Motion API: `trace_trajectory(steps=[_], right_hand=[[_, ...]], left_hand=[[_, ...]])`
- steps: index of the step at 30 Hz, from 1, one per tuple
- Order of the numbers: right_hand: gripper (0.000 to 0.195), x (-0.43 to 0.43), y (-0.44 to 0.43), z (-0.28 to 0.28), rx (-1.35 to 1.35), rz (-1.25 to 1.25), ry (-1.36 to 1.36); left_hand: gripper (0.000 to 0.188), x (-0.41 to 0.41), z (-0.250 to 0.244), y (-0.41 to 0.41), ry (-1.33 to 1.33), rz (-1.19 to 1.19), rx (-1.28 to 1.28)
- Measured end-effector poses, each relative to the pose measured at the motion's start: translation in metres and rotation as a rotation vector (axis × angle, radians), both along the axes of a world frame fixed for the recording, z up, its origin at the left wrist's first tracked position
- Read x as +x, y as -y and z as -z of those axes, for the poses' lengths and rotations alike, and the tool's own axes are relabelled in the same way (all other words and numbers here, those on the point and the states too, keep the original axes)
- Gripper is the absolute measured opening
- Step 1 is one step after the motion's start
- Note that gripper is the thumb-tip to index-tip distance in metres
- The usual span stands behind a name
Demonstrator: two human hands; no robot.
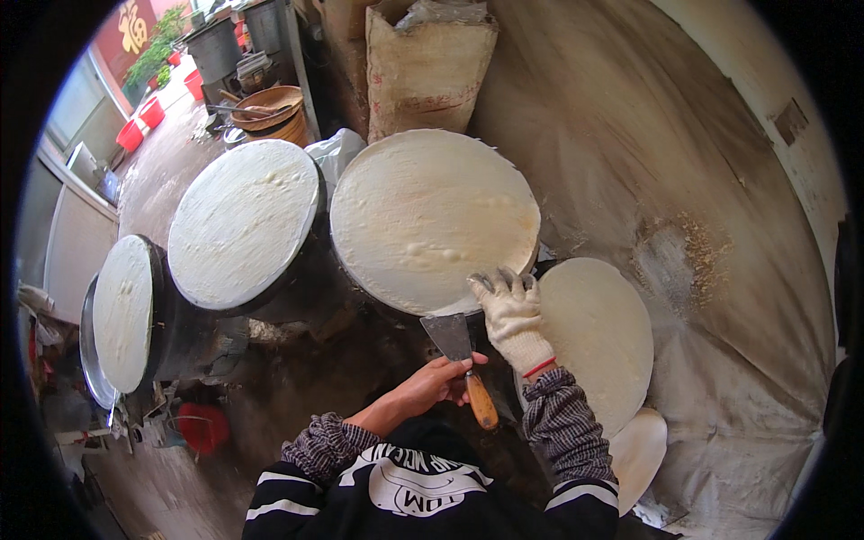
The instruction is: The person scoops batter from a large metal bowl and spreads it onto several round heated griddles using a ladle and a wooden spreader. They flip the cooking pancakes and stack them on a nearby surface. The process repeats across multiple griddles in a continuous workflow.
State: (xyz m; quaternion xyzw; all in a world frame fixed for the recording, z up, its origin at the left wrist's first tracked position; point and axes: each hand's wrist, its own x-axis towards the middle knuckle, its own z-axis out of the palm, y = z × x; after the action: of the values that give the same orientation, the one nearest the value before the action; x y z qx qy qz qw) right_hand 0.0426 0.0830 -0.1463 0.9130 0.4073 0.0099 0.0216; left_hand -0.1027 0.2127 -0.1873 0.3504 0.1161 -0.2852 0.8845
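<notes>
My left hand (439, 383) is bare and grips a putty knife with a wooden handle (481, 401). The knife's broad metal blade (448, 337) points up toward the near rim of a large round pancake (432, 216) on a griddle. This sheet is pale, with small bubbles and a faintly browned right side. My right hand (511, 314) wears a white knitted glove with dark fingertips. Its fingers are spread at the pancake's lower right edge, and I see nothing held in them. To the right, partly behind my right forearm, lies another round sheet (604, 337).
Two more griddles at left carry pale round sheets (244, 226) (123, 314). A further sheet (638, 459) lies low at right. Behind stand a worn sack (428, 74) and a woven basket (270, 111). A dusty cloth (715, 378) spreads at right; a red bucket (204, 428) is at lower left.
</notes>
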Motion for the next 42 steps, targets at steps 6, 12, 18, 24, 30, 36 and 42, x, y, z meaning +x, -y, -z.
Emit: trace_trajectory(steps=[6,12,18,24,30,36,42], right_hand=[[0.030,0.015,0.003,-0.006,0.101,-0.027,-0.076],[0.017,0.019,0.000,0.003,0.290,-0.110,0.009],[0.016,0.025,-0.015,-0.018,0.399,-0.161,0.056],[0.017,0.034,-0.025,-0.022,0.477,-0.183,0.128],[0.018,0.044,-0.040,-0.034,0.519,-0.152,0.145],[0.020,0.053,-0.052,-0.043,0.672,-0.146,0.140],[0.019,0.056,-0.053,-0.050,0.724,-0.151,0.163]], left_hand=[[0.033,-0.007,0.007,-0.005,-0.017,-0.036,0.040],[0.032,-0.013,0.009,-0.003,-0.027,-0.038,0.044],[0.031,-0.022,0.005,-0.008,-0.032,-0.047,0.070],[0.030,-0.028,0.005,-0.014,-0.027,-0.051,0.106],[0.030,-0.029,0.000,-0.019,-0.051,-0.087,0.138],[0.028,-0.029,0.005,-0.029,0.042,-0.249,0.101],[0.024,-0.030,-0.014,-0.073,0.069,-0.626,0.337]])
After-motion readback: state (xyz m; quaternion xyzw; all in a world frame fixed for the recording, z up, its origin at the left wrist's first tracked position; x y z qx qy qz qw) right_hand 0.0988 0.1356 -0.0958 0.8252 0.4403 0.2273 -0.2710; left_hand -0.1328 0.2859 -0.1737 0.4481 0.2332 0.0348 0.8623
